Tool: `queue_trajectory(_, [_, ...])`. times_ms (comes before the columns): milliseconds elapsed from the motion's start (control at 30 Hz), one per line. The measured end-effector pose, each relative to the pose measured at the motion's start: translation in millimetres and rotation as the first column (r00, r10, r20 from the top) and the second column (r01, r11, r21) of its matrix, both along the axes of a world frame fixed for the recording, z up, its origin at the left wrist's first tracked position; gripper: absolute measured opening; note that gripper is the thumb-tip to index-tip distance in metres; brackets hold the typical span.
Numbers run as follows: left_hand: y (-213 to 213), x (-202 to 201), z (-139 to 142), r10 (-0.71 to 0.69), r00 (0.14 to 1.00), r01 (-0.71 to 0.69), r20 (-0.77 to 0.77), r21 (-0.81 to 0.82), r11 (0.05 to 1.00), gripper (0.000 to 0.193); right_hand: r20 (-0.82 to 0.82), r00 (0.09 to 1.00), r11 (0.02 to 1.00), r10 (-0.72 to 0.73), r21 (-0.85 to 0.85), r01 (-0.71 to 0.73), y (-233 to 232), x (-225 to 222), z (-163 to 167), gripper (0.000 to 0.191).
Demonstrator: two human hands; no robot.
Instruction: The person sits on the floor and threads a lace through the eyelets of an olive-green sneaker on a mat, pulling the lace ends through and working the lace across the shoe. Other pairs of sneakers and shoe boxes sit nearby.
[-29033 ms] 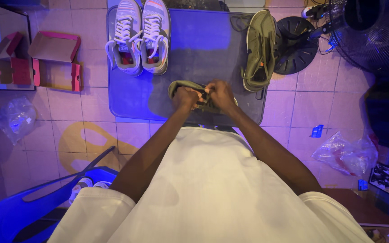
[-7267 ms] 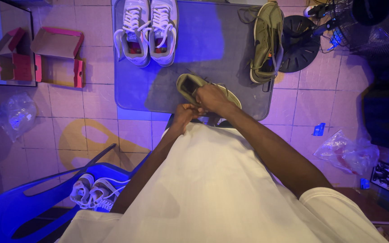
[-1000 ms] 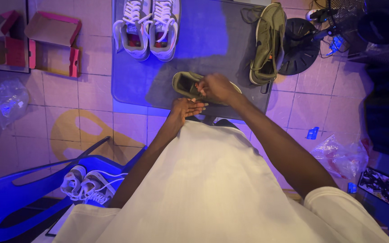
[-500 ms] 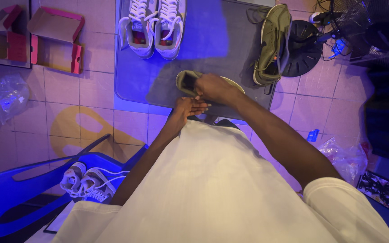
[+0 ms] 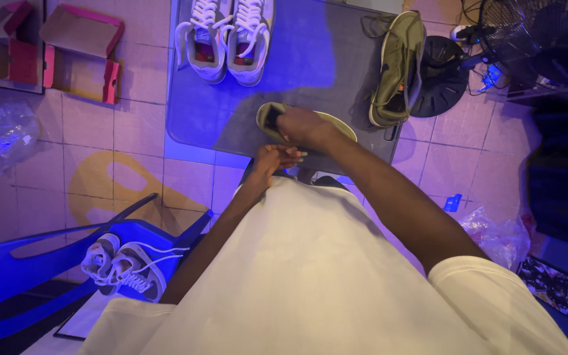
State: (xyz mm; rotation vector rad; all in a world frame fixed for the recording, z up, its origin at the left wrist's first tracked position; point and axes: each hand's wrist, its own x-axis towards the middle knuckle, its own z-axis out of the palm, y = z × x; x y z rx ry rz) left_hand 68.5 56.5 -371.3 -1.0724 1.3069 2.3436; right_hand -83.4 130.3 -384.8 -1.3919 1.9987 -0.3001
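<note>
An olive green sneaker [image 5: 272, 118] lies on the grey floor mat [image 5: 310, 59] just in front of me. My right hand [image 5: 305, 127] covers its middle and grips it. My left hand [image 5: 276, 159] sits just below, fingers curled close to the shoe's near side; whether it pinches a lace is hidden. The matching olive sneaker [image 5: 397, 67] lies at the mat's right edge with loose laces. A pair of white sneakers [image 5: 226, 36] stands at the mat's far side.
An open cardboard shoebox [image 5: 77, 52] lies on the tiles at left, a crumpled plastic bag [image 5: 6, 135] below it. A blue plastic chair [image 5: 47, 263] holds another pair of grey-white sneakers [image 5: 123, 266]. A fan base [image 5: 443, 75] and cables stand at right.
The view has shifted slightly. My right hand has slid further over the olive sneaker while my left stays just beneath it.
</note>
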Motion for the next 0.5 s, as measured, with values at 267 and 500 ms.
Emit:
queue_trajectory(267, [2, -3, -11, 0.09, 0.996, -0.088, 0.022, -0.057, 0.994, 0.01, -0.017, 0.997, 0.997, -0.075, -0.026, 0.075, 11, 4, 15, 0.011])
queue_trajectory(500, [-9, -1, 1, 0.02, 1.0, -0.017, 0.015, -0.21, 0.978, 0.013, 0.16, 0.788, 0.715, -0.594, -0.344, 0.609, 99, 29, 42, 0.05])
